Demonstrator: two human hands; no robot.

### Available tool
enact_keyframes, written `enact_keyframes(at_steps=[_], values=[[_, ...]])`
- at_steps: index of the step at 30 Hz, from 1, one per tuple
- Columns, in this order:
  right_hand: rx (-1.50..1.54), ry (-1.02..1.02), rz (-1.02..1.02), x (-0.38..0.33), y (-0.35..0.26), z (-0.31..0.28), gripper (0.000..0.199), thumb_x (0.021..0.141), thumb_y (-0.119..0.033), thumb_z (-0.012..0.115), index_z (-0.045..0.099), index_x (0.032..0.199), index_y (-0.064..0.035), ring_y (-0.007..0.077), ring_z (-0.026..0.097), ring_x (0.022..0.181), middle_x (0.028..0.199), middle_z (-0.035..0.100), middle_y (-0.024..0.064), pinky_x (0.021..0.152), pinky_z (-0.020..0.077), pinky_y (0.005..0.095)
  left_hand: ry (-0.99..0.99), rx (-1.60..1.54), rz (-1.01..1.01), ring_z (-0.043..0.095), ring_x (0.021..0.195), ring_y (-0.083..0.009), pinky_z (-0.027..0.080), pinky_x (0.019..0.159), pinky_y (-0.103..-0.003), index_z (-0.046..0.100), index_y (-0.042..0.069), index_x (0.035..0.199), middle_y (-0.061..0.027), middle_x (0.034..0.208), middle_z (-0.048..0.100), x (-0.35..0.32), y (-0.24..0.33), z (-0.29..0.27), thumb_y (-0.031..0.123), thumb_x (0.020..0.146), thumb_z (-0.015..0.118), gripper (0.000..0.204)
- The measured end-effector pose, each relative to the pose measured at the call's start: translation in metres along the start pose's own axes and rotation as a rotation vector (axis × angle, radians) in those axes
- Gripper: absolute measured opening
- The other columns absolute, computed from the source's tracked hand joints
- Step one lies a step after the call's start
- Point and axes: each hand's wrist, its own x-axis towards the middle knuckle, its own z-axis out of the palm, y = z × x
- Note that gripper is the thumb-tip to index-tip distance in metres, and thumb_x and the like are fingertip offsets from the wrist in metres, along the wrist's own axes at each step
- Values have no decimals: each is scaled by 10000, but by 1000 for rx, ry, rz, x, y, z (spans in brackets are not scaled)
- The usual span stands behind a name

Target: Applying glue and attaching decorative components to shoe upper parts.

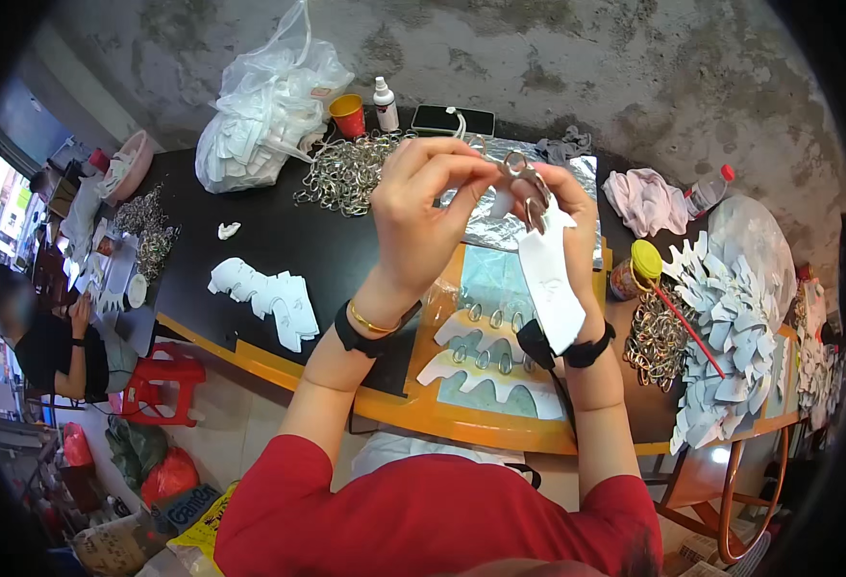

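My left hand (421,207) is raised over the table, its thumb and fingertips pinched at a shiny metal ring (514,162). Close beside it, my right hand (574,207) has its fingers closed around a white cut piece (550,288) that hangs down along the palm. More metal rings show among the right fingers; how they are joined to the piece is partly hidden. Below my hands, white toothed strips (490,383) with oval metal rings laid along them rest on a pale green mat (495,279).
A heap of metal rings (346,178) lies behind my left hand, near a plastic bag (269,115) and a red cup (347,117). White cut pieces (274,296) are stacked at left; a larger pile (726,327) sits at right by a yellow-lidded jar (646,260). Another person (58,337) sits far left.
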Motion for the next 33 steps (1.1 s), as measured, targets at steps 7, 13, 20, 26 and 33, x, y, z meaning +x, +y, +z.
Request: enact_keyframes(at_steps=[7, 13, 20, 26, 33], values=[[620, 31, 330, 4, -5, 6, 168, 835, -100, 618, 576, 985, -36, 94, 587, 814, 914, 608, 34, 691, 485, 193, 238, -113, -178, 514, 971, -135, 442, 816, -257, 460, 20, 1151, -89, 1066, 524, 7, 8, 13, 81, 752, 712, 476], [487, -21, 267, 0, -10, 6, 222, 805, -67, 640, 567, 1008, -15, 119, 597, 846, 954, 615, 51, 743, 490, 240, 66, -803, -592, 609, 813, -105, 486, 727, -210, 422, -5, 1201, -88, 931, 628, 13, 14, 0, 39, 767, 690, 513], [437, -55, 221, -1, -19, 5, 242, 812, -73, 626, 563, 1033, 2, 143, 599, 908, 999, 614, 77, 800, 497, 299, 62, -872, -668, 612, 859, -123, 504, 771, -238, 451, 2, 1197, -92, 980, 606, 12, 12, 0, 8, 771, 667, 478], [350, -77, 259, 3, -10, -2, 239, 808, -82, 632, 576, 998, 52, 170, 633, 753, 922, 634, 113, 682, 540, 294, 32, -807, -668, 587, 932, -138, 487, 820, -257, 476, -1, 1158, -96, 1045, 579, 13, 14, 0, 8, 758, 675, 446], [59, 128, 16, 1, -7, 8, 191, 807, -107, 643, 630, 830, 82, 163, 644, 704, 786, 655, 132, 675, 514, 255, 264, 144, -78, 488, 951, -199, 407, 782, -294, 659, 97, 752, -69, 1055, 533, 6, 8, 9, 73, 645, 776, 161]])
